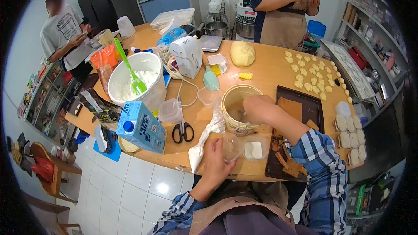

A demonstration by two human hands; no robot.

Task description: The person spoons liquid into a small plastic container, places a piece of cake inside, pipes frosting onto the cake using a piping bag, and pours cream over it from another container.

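A person in a plaid shirt works at a wooden table, left hand curled around a clear plastic cup, thumb along its near side. The cup looks light, thin-walled and easily dented; a gentle grip low on its wall should serve best. Just right of those fingers sits a small square container holding something white; just left of them lies a filled piping bag, likely soft and prone to oozing if squeezed. Farther off, the right hand dips into a round plastic tub, its fingertips hidden, so whether they grip anything cannot be told. The tub appears stiff and heavier than the cup, its rim the likeliest hold. To the right of that hand is a dark baking tray bearing brown slabs; well beyond the fingers rests a smooth dough ball.
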